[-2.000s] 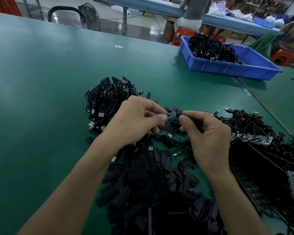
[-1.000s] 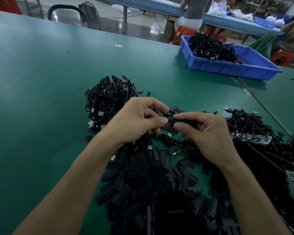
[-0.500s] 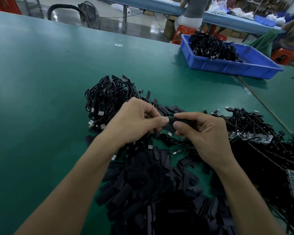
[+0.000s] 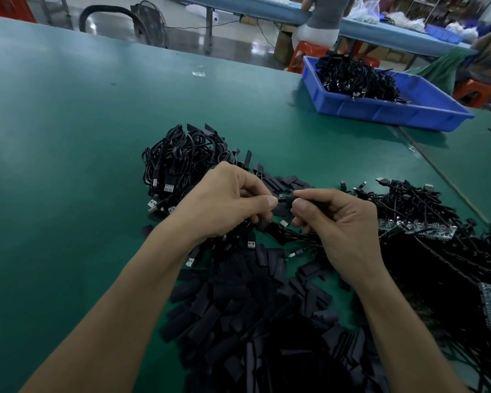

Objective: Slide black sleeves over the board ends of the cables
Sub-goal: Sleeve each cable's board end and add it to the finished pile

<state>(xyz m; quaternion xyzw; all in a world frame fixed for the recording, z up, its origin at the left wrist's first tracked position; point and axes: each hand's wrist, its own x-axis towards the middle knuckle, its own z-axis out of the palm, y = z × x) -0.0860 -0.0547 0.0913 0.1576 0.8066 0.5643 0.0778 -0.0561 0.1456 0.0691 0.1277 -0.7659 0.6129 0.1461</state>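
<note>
Head view: black sleeve, seemingly crosswise.

A factory assembly floor is indicated by long green counters, a blue parts bin and heaped cables.

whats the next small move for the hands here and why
Probably ease the black sleeve pinched by the right hand further toward the left hand, which pinches the cable's board end: a sliver of board seems to show between the thumbs, so the sleeve looks not fully on.
</note>
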